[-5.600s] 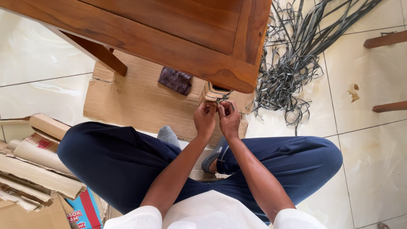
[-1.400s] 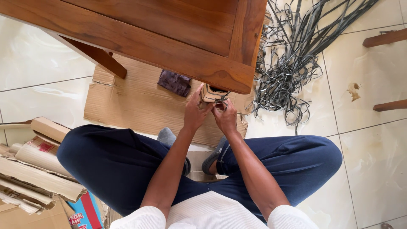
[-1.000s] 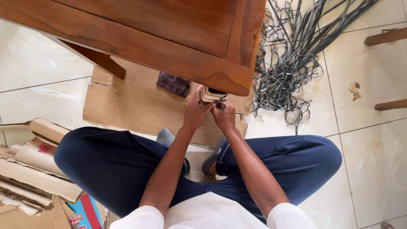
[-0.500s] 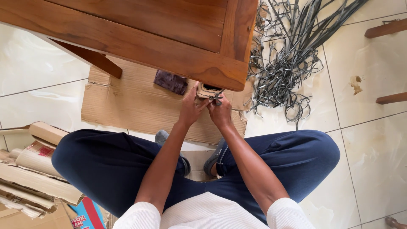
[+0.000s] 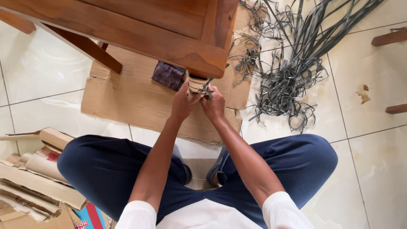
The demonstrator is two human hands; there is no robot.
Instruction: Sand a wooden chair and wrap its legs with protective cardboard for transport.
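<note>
Wooden and smooth, the brown table (image 5: pixel 140 25) is seen above a flat corrugated cardboard sheet (image 5: pixel 135 97). A tangle of grey flat strips (image 5: pixel 288 72) is spread on the glossy tiles. The wrapped table leg (image 5: pixel 196 84) is clasped by the left hand (image 5: pixel 183 103); a grey strip end (image 5: pixel 206 89) is pinched in the right hand (image 5: pixel 213 104) fingers just beside it.

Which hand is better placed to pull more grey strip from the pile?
Probably the right hand: it already pinches the thin grey strip end, and the tangled grey strip pile lies on its side. The left hand steadies the cardboard-wrapped wooden leg.
</note>
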